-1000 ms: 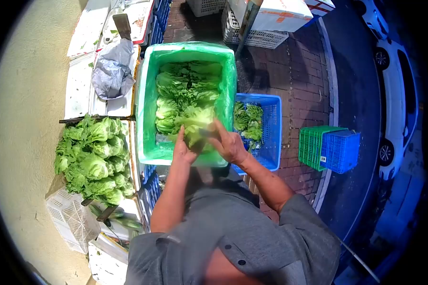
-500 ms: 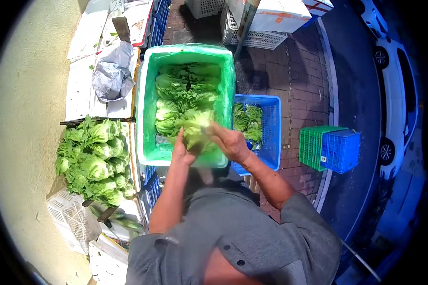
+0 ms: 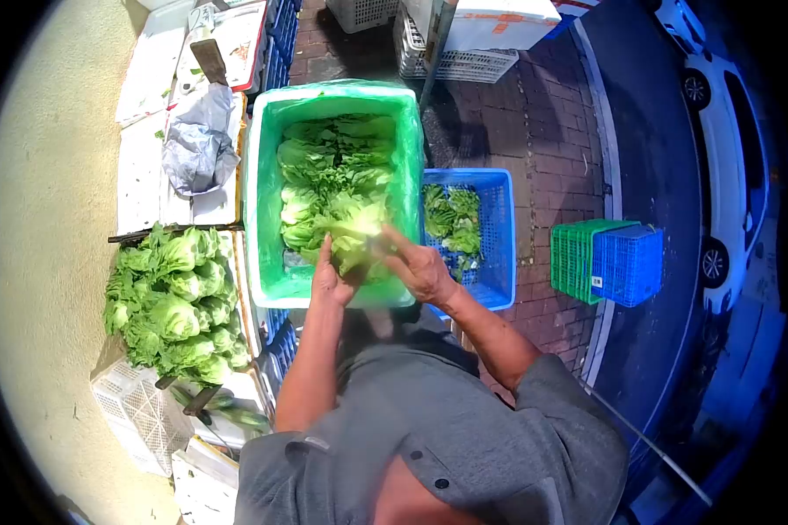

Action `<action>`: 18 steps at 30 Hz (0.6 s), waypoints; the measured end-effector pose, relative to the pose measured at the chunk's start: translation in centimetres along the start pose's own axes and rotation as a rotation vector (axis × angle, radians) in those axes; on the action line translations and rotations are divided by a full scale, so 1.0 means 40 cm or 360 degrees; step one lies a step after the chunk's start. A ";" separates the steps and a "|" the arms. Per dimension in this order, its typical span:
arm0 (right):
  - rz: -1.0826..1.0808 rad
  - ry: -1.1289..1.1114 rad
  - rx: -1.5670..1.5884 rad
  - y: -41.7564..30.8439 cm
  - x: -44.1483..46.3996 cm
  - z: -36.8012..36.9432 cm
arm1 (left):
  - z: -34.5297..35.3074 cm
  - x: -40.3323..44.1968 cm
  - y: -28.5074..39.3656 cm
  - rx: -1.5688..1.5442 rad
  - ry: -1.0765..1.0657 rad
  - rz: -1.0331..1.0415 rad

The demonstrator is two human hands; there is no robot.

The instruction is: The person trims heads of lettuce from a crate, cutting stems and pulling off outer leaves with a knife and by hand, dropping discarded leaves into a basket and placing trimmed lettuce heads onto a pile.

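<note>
A head of lettuce (image 3: 355,217) is held over the near part of a white box (image 3: 261,201) lined with green plastic. My left hand (image 3: 333,278) cups its left and lower side, fingers around the leaves. From the right, my right hand (image 3: 422,271) has bent fingers closed on the lettuce's near right side; the fingertips are slightly blurred. More lettuce heads (image 3: 337,149) lie packed in rows inside the box, beneath and beyond my hands.
Right of the box stands a blue basket (image 3: 499,236) with loose leaves inside. A pile of lettuce (image 3: 173,302) lies at left, below a crumpled plastic bag (image 3: 199,149). Green crates (image 3: 573,260) and blue crates (image 3: 629,265) stand by the kerb. A metal pole (image 3: 438,44) rises beyond the box.
The view has shifted slightly, so the box and surroundings sit a little further left. Both hands stay at the same lettuce; the right fingers have moved slightly against it.
</note>
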State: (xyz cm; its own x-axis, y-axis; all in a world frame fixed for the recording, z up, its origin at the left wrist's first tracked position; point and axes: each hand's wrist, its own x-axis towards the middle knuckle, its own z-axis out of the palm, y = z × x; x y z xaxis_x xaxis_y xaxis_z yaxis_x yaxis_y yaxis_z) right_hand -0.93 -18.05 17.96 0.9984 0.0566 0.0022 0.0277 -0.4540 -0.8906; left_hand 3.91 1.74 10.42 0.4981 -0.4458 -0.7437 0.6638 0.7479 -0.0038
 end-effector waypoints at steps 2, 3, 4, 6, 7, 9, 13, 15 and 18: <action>-0.0051 0.0046 0.0033 0.007 -0.001 -0.002 | 0.009 -0.004 -0.004 0.0035 -0.0007 0.0004; -0.0099 0.0077 0.0022 0.015 -0.001 -0.002 | 0.011 -0.003 -0.006 0.0053 -0.0010 0.0005; -0.0146 0.0108 0.0011 0.020 -0.001 -0.004 | 0.007 -0.001 -0.005 0.0040 0.0007 -0.0018; -0.0159 0.0061 -0.0117 0.020 -0.002 -0.023 | 0.009 0.000 -0.011 0.0031 0.0004 -0.0010; -0.0162 0.0035 -0.0181 0.020 -0.005 -0.031 | 0.010 0.000 -0.015 0.0025 0.0004 -0.0009; -0.0189 0.0051 -0.0228 0.032 -0.009 -0.041 | 0.016 -0.002 -0.022 0.0039 0.0004 -0.0043; -0.0214 0.0109 -0.0220 0.052 -0.031 -0.070 | 0.035 0.012 -0.039 0.0133 0.0034 -0.0132; -0.0144 0.0013 -0.0328 0.060 -0.053 -0.106 | 0.027 0.032 -0.053 0.0163 -0.0004 -0.0185; -0.0065 0.0298 -0.0013 0.127 -0.105 -0.109 | 0.039 0.056 -0.081 0.0260 -0.0076 -0.0147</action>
State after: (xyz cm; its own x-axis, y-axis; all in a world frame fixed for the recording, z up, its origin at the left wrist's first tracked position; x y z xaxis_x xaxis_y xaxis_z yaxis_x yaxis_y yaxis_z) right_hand -4.75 -24.49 15.40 0.9882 -0.0907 0.1237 0.0682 -0.4622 -0.8842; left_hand 3.75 -2.47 9.80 0.4540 -0.5345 -0.7129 0.7877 0.6147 0.0407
